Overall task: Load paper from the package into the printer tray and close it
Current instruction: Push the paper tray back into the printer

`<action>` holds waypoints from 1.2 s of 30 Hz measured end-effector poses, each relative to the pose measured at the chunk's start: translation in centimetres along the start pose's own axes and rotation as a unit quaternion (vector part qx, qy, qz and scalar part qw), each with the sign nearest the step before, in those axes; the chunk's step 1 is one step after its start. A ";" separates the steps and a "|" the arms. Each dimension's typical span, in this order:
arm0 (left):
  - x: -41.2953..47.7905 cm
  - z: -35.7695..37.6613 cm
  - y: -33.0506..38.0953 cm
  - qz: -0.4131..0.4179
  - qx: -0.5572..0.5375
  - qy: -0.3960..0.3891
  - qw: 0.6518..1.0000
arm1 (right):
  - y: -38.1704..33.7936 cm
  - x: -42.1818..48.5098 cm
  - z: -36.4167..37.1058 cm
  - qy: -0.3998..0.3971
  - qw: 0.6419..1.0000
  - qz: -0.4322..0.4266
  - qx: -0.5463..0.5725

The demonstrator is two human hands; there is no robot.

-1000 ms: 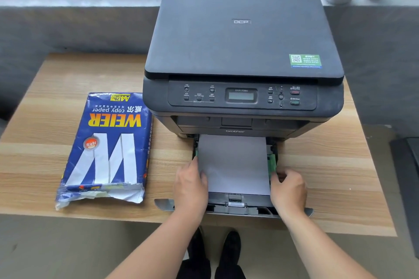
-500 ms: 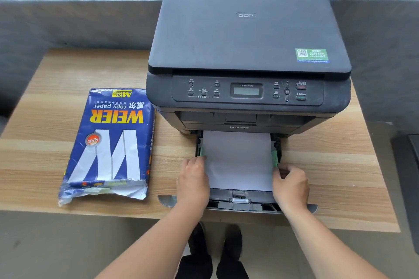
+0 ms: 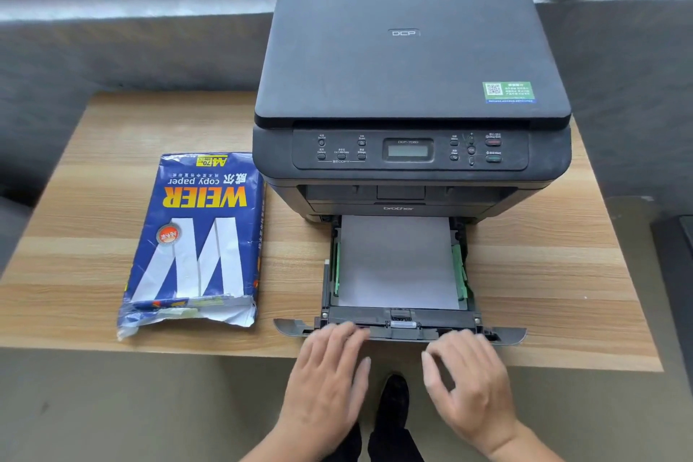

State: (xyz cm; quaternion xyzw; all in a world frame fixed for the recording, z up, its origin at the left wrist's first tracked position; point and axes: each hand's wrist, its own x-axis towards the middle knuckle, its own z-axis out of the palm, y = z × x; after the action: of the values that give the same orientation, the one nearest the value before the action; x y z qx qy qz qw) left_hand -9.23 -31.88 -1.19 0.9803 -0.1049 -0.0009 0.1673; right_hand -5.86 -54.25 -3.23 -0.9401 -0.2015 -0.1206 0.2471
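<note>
Both grips are spread open and nothing is held: the left hand (image 3: pixel 330 368) and right hand (image 3: pixel 468 375) are laid at the front edge of the pulled-out tray (image 3: pixel 397 324). Beyond the fingertips, paper (image 3: pixel 397 263) is seen lying in it; the package (image 3: pixel 195 240) is left of the left grip on the worktop (image 3: pixel 543 274).
</note>
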 end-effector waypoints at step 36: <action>15.9 -0.8 -4.0 -0.082 0.058 -0.104 0.990 | 1.7 16.7 2.8 -0.305 0.934 0.106 -0.155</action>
State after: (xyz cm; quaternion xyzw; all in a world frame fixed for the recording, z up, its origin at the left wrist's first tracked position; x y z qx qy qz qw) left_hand 7.14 -31.19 -1.20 0.9883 -0.0409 -0.1101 0.0974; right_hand 10.07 -48.80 -0.85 -0.9742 -0.1449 0.1693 0.0368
